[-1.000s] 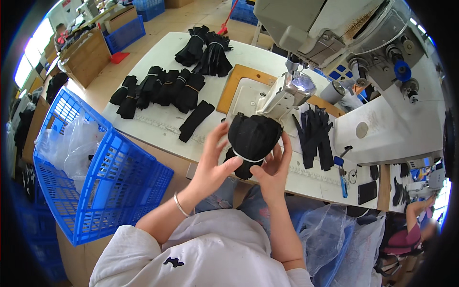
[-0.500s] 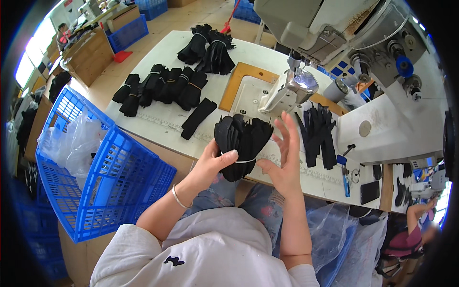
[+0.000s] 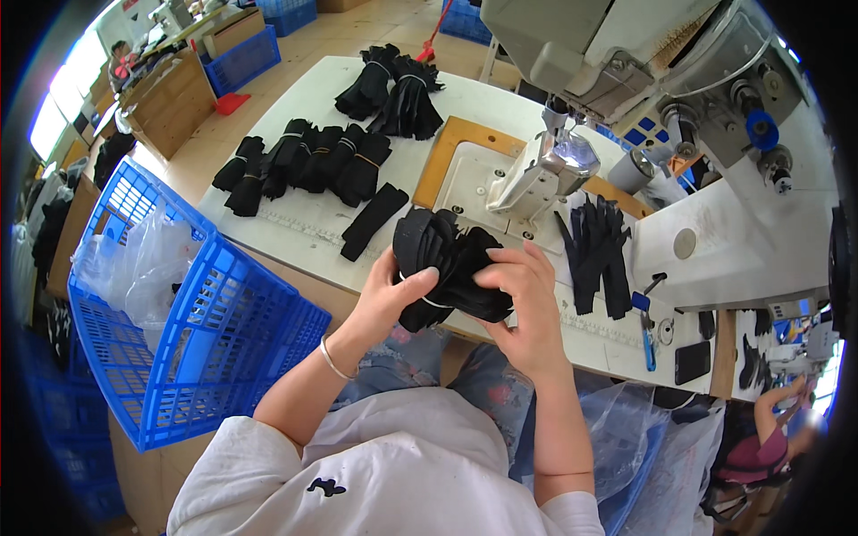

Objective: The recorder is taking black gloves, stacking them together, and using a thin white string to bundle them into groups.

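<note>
A bundle of black fabric pieces (image 3: 427, 243), tied with a white band, is held up over the table's near edge. My left hand (image 3: 393, 290) grips its left side, thumb across the front near the band. My right hand (image 3: 525, 304) is closed on the bundle's right side, fingers curled over the top and thumb below. Just left of the bundle a single flat black piece (image 3: 374, 221) lies on the white table (image 3: 304, 98). Right of my hands, loose black pieces (image 3: 594, 255) lie spread beside the sewing machine (image 3: 545, 170).
Several tied black bundles (image 3: 317, 159) lie at the table's left, with two more (image 3: 393, 94) at the back. A blue basket (image 3: 223, 322) holding clear plastic (image 3: 147, 268) stands left. Blue-handled snips (image 3: 648, 344) and a phone (image 3: 692, 360) lie right. Another person (image 3: 760, 451) sits far right.
My right hand, earlier spread open beside the bundle, has closed onto its right side. The bundle has tilted and its right part is bent over. My left hand keeps its hold.
</note>
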{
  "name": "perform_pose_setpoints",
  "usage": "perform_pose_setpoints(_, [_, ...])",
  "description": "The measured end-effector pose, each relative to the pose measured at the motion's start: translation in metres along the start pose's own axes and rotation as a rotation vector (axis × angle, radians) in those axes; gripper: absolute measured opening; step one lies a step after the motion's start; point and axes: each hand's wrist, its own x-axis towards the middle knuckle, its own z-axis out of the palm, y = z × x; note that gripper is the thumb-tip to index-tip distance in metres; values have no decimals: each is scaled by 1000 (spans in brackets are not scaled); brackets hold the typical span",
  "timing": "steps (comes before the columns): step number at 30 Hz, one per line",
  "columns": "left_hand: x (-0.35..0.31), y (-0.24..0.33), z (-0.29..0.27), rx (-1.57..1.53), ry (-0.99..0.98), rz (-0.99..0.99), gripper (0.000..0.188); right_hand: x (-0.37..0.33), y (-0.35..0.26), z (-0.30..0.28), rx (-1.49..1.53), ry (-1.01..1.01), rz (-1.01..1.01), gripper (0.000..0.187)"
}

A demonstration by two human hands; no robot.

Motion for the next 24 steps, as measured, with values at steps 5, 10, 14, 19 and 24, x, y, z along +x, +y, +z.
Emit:
perform_pose_setpoints(5, [0,8,3,95,-53,-4,56,10,-8,-2,-245,-6,-30,38])
perform_pose_setpoints(10, [10,28,18,178,28,-75,55,2,7,-2,-298,179,-51,33])
perform_pose_setpoints(14, [14,30,24,238,83,54,54,-7,25,7,-125,509,89,31])
perform_pose_setpoints(19, [25,31,-5,471,176,90,55,-14,51,-6,70,556,442,27])
perform_pose_setpoints(24, [38,52,12,1000,261,-23,68,-31,62,3,400,523,641,27])
